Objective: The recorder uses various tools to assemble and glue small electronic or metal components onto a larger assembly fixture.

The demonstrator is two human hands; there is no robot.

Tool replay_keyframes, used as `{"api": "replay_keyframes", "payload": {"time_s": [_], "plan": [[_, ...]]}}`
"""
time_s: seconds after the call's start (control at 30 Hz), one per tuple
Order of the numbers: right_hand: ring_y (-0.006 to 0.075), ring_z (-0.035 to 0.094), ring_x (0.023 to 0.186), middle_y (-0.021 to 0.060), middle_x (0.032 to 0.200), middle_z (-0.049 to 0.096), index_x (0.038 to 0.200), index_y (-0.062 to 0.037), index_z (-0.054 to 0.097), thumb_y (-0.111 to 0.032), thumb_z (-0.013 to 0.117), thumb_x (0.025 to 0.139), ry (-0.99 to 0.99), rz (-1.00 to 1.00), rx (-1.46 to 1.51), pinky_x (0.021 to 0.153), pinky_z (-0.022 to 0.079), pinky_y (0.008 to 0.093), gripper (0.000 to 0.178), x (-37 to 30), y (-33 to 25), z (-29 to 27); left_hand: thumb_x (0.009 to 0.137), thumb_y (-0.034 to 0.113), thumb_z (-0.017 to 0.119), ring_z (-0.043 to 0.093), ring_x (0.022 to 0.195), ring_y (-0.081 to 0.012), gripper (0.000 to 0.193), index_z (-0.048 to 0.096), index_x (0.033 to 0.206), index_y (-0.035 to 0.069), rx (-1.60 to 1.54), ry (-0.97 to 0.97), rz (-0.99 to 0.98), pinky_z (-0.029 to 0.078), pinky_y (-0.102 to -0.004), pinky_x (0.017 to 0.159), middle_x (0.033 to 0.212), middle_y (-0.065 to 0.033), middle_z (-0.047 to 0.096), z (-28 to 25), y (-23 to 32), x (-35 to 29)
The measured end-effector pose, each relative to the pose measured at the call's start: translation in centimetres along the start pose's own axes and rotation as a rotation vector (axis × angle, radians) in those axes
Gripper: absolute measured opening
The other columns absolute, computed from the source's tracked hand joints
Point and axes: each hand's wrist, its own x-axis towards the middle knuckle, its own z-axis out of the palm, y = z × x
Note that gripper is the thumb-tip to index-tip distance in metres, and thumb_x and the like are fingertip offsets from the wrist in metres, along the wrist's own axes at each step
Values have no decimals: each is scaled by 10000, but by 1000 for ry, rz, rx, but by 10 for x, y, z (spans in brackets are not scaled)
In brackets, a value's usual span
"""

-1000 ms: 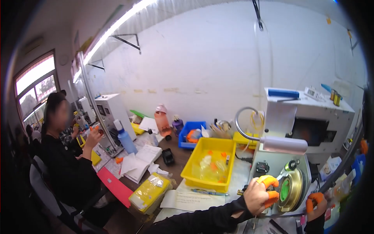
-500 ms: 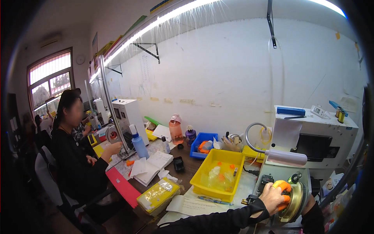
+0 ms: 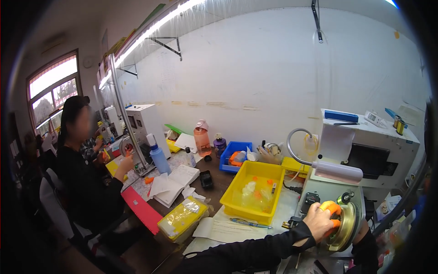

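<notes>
My left hand, with orange and yellow covers on its fingertips, is bent closed against the front of a brass-coloured wheel on a bench machine. Whatever those fingertips pinch is hidden. On the wheel's far right side is my right hand; only its back and wrist show, and the wheel covers its fingers. A small round roller sits just above the wheel. Over the machine, a pale cylindrical lamp head hangs from a bent grey neck.
Left of the machine stands a yellow bin holding clear bags with orange bits. Nearby are a pen, a paper sheet, a yellow-lidded box, an open notebook and bottles. A co-worker sits at the left.
The view has tilted slightly downward, so the scene sits higher. My left hand stays at the wheel, and my right hand remains behind it. The co-worker's raised hand has shifted a little.
</notes>
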Motion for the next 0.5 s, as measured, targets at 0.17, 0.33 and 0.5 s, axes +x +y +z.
{"api": "replay_keyframes", "payload": {"time_s": [0.17,0.33,0.5], "plan": [[312,479,572,136,641,468,716,-21,528,-21,518,640,421,58,-459,520,375,368,77,-8,-18,2,681,182,612,497,837,-206,231,568,896,109,-158,369,121,334,-324,678,924,-44,517,-30,-6,-30],[266,434,557,89,664,434,707,-67,523,-52,536,588,575,-280,-795,475,333,350,120,-42,-66,0,721,223,612,514,688,-233,338,518,987,37,-458,201,152,400,-288,598,900,-104,519,-44,36,-47],[239,444,591,69,705,441,727,-90,515,-81,552,578,356,-459,-742,504,341,348,154,-46,-90,25,723,111,605,484,564,-165,230,523,918,21,-793,-44,102,408,-240,546,792,-78,517,-28,46,-60]]}}
